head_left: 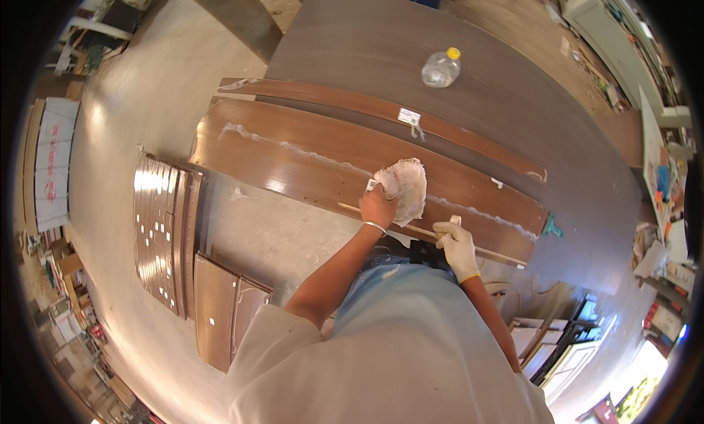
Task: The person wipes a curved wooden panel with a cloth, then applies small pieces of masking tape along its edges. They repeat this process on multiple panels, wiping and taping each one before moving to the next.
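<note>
My bare left hand (379, 206), with a bracelet at the wrist, is closed on a crumpled whitish rag (411, 188). The rag lies over the middle of a long brown wooden board (308, 134). Along the board's length runs a whitish streak (299, 147), partly covered by the rag. My right hand (457, 249) wears a pale work glove and is closed near the board's front edge. A short pale end (456, 220) sticks up from its fist; what kind of thing it belongs to is hidden.
Behind the board lies a narrow brown strip (330, 98) with a white label (409, 117). Both rest on a dark tabletop (513, 101) bearing a clear bottle (441, 68) with a yellow cap. A green object (552, 226) touches the right end. Brown panels (161, 230) stand at left.
</note>
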{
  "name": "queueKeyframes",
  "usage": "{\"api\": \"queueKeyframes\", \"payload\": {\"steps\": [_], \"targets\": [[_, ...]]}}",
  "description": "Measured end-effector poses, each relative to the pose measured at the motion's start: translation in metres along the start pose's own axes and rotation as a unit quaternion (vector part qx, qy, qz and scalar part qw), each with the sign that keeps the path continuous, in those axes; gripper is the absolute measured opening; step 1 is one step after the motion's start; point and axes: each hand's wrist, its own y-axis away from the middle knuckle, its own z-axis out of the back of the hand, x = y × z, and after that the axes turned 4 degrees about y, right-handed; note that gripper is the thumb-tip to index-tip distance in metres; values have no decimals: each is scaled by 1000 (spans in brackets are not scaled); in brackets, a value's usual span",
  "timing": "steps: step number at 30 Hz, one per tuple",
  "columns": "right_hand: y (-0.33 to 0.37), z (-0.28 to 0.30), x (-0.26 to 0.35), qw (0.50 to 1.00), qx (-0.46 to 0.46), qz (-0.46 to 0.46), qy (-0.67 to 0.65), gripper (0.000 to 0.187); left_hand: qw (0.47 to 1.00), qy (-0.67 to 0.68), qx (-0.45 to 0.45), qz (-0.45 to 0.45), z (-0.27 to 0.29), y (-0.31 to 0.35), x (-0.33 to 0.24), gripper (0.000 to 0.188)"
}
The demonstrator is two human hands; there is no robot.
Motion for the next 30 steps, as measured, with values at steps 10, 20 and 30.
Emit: {"api": "queueKeyframes", "payload": {"steps": [10,20,30], "targets": [[35,71,-55,996,-16,74,41,68,859,296,402,-117,-69,98,-122,65],[59,177,-109,944,-248,-40,-214,16,796,336,502,-20,-87,132,-141,50],[1,380,-276,779,-461,-237,352,65,983,136,74,95,-48,156,55,25]]}}
